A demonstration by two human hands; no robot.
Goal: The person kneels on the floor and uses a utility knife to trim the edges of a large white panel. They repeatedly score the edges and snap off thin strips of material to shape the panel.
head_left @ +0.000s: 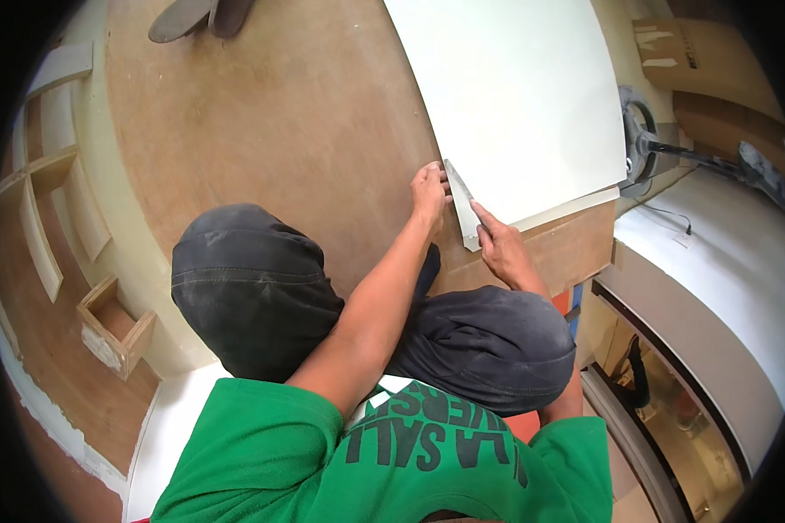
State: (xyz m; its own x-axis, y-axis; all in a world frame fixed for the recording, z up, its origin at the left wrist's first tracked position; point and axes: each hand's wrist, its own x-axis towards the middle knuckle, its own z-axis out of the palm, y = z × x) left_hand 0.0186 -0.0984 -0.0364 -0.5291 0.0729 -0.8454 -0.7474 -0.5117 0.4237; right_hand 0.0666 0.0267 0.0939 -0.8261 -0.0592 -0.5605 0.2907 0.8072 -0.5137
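Along the near left corner of a white sheet [523, 96], my right hand [501, 244] grips a long, narrow metal blade or file [458, 179], its index finger extended along it. The tool lies at the sheet's edge, pointing away from me. Beside its tip, my left hand [432, 187] is against the left edge of the sheet, fingers apart and slightly bent. The sheet overlaps another pale sheet [567, 206] on a large brown wooden board [270, 113], on which my knees rest.
Sandals [179, 24] lie at the far left of the board. Wooden compartments [57, 200] and a small box [113, 322] are on the left. On the right are a dusty black metal stand [689, 152], cardboard [706, 61], a cable [672, 218] and a white ledge [715, 253].
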